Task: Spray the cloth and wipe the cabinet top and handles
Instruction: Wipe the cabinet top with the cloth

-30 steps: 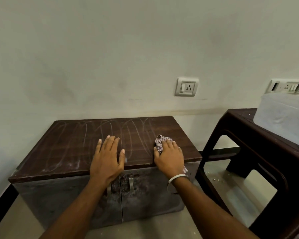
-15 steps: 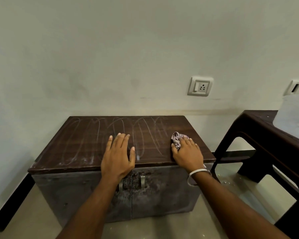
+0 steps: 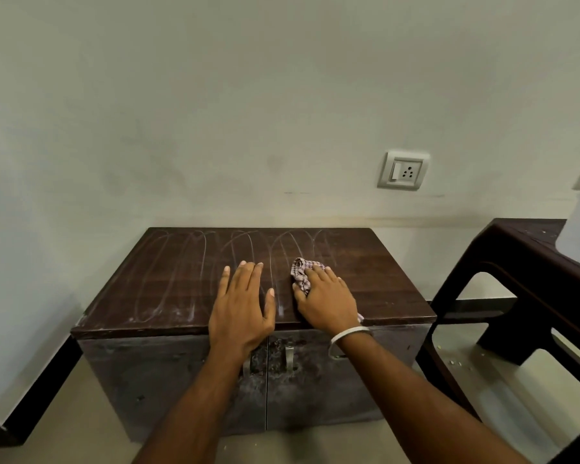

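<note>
Mid-wipe on a low cabinet (image 3: pixel 255 380) against a pale wall: right hand (image 3: pixel 327 301) pressing a bunched checked cloth (image 3: pixel 301 274) onto the dark wood-grain cabinet top (image 3: pixel 168 283), fingers laid over it, thumb alongside. Left hand (image 3: pixel 241 308) flat and spread just beside it, bracing. Looping pale streaks across most of the matte top — wiping well along, by the look of it, right end less marked. Two small metal handles (image 3: pixel 288 358) on scuffed, mottled doors below — seemingly untouched, likely next.
</note>
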`<state>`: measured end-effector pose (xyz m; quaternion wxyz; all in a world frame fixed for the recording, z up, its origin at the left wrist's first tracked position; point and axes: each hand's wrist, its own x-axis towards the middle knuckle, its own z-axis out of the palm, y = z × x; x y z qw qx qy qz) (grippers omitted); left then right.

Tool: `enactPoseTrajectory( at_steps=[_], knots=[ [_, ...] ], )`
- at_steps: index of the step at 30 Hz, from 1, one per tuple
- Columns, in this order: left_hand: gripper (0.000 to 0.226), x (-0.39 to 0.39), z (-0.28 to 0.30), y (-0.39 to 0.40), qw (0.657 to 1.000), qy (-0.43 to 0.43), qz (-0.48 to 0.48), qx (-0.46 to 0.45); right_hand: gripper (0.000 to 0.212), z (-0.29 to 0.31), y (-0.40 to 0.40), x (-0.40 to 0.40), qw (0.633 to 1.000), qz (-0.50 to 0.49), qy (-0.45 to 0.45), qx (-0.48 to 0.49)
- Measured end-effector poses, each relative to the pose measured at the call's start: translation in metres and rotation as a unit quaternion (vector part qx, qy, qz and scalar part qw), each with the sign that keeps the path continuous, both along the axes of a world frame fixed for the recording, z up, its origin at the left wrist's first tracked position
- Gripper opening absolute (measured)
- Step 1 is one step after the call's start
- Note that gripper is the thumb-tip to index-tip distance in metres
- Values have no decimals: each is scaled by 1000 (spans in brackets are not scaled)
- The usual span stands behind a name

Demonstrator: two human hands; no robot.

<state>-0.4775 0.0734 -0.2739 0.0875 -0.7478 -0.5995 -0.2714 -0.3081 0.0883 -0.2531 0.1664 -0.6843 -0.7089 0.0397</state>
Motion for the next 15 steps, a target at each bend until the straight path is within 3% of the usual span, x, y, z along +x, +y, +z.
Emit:
enactPoseTrajectory(
  at_steps=[10,15],
  knots=[
    [64,1,-1,1,1000,-8,0,5,61,4,24,68,993,-110,-14,-33],
    [63,1,0,1,1000,-7,0,9,63,6,40,32,997,-61,-16,-39]
  ],
)
